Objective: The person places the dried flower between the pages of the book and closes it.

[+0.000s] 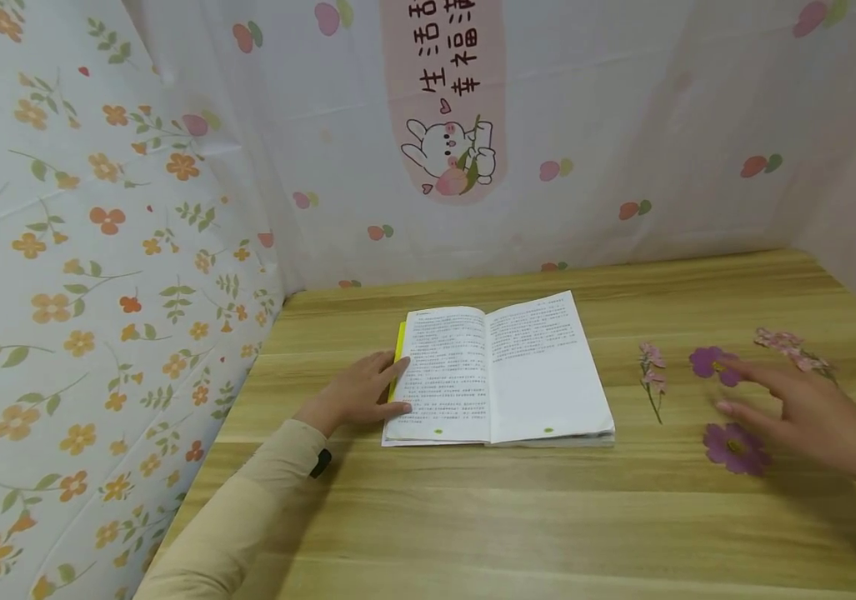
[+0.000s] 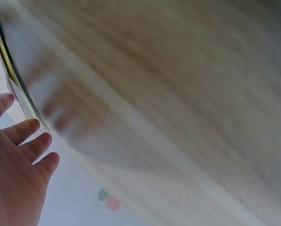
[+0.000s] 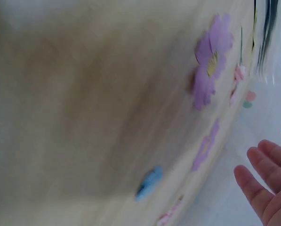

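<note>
An open book (image 1: 548,392) with printed pages lies on the wooden table. My left hand (image 1: 360,390) rests at its left edge, thumb and fingertips touching the page margin; its fingers also show loosely spread in the left wrist view. Over the flowers at the right hovers my right hand (image 1: 810,412), fingers extended and holding nothing. Its index fingertip is nearest the upper purple flower (image 1: 703,362); whether they touch I cannot tell. Below the thumb lies a second purple flower (image 1: 735,450). A small blue item (image 3: 149,182) appears only in the right wrist view.
Between book and purple flowers lies a pink-flowered sprig (image 1: 653,367) with a thin stem. Another pink sprig (image 1: 780,340) is partly hidden behind the right hand. Patterned white cloth (image 1: 585,108) hangs at the table's back and sides. A yellow strip (image 1: 400,342) shows along the book's left edge.
</note>
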Motion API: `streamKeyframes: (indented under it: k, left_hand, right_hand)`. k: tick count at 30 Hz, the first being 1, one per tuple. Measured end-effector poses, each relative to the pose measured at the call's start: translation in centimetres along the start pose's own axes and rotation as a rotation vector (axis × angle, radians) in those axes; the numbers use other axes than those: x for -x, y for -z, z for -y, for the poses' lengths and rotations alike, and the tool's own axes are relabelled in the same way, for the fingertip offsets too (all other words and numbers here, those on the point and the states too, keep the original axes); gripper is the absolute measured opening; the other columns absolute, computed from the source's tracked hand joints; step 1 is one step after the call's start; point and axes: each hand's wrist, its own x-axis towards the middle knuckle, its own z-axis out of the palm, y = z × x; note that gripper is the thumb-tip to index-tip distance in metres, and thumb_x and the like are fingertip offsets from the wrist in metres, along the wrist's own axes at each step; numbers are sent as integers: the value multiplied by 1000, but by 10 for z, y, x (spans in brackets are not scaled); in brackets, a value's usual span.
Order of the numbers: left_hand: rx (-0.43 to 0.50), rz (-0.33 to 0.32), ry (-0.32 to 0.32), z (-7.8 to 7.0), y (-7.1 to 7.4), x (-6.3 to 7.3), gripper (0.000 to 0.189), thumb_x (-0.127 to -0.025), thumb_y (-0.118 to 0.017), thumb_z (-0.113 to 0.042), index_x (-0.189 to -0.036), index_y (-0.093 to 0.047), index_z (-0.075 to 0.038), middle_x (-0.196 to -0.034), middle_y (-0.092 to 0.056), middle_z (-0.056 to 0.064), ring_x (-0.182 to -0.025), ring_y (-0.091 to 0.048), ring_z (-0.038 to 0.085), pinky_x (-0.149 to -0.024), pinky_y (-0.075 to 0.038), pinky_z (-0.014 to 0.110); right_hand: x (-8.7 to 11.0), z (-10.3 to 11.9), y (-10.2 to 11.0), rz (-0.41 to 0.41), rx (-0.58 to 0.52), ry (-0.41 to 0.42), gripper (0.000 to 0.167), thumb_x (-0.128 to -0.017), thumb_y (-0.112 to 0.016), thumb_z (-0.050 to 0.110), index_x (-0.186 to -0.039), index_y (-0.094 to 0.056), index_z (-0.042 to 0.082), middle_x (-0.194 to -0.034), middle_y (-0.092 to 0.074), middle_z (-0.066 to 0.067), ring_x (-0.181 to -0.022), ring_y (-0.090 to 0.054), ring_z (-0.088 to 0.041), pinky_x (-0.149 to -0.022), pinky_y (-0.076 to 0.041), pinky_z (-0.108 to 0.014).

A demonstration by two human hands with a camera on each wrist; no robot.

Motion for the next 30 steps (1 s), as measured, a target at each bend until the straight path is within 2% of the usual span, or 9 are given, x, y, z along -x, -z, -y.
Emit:
streamKeyframes:
  k: [1, 4, 6, 9, 14, 21, 24, 30]
  left_hand:
    - [-2, -4, -5, 0, 0, 0, 83, -94, -49, -61, -154, -28, -8, -150, -30, 23, -137, -31, 36, -111, -27, 46]
    - [-4, -4, -10, 0, -1, -1, 83, -94, -49, -61, -154, -28, -8, -150, -31, 22, -137, -32, 35, -111, -28, 44]
    - [-1, 7, -3, 0, 0, -1, 83, -94, -49, -61, -154, -27, -8, -151, -30, 21, -137, -32, 34, -111, -28, 44]
    - [13, 31, 19, -1, 1, 0, 83, -94, -49, -62, -155, -26, -9, -152, -28, 21, -139, -29, 34, -111, -27, 44]
    - [39, 52, 31, -3, 2, 0, 83, -94, -49, -62, -155, -26, -9, -152, -27, 22, -139, -28, 34, -110, -28, 45]
    - [29, 48, 30, -2, 0, 1, 83, -94, -48, -62, -155, -26, -11, -152, -26, 21, -139, -28, 33, -110, -29, 44]
    - [36, 42, 27, -2, -1, 1, 83, -94, -49, -61, -155, -26, -10, -152, -26, 21, -139, -28, 34, -109, -30, 45]
    - [45, 46, 22, -2, -1, 0, 83, -94, -49, -61, -155, -26, -10, -152, -26, 22, -139, -28, 34, -109, -30, 46]
  right_hand:
    - [2, 0, -1, -15, -8, -10, 57, -79, -81, 18, -125, -57, -7, -110, -63, -30, -68, -64, -21, -55, -53, -36]
    - [9, 1, -4, -17, -80, -66, 50, -79, -81, 14, -120, -60, -7, -108, -65, -29, -83, -66, -12, -57, -54, -32]
    - [14, 3, -5, 10, -127, -134, 48, -82, -79, 15, -120, -60, -6, -105, -66, -28, -78, -59, 4, -54, -52, -26]
    - [20, 4, -6, 68, -189, -241, 46, -88, -74, 16, -123, -57, -8, -98, -67, -24, -73, -53, 12, -54, -49, -23]
    - [32, 1, -10, 119, -210, -363, 48, -91, -70, 23, -124, -55, -9, -96, -66, -12, -71, -51, 10, -55, -45, -21]
    - [43, -2, -19, 133, -316, -443, 48, -92, -69, 21, -125, -55, -11, -89, -62, -2, -65, -51, -2, -50, -45, -26]
    - [46, -1, -22, 134, -335, -454, 46, -92, -69, 19, -124, -55, -11, -86, -61, 1, -64, -51, -5, -48, -44, -27]
    - [48, -3, -25, 117, -307, -423, 39, -92, -69, 17, -118, -61, -9, -85, -60, 0, -67, -52, -3, -53, -45, -24]
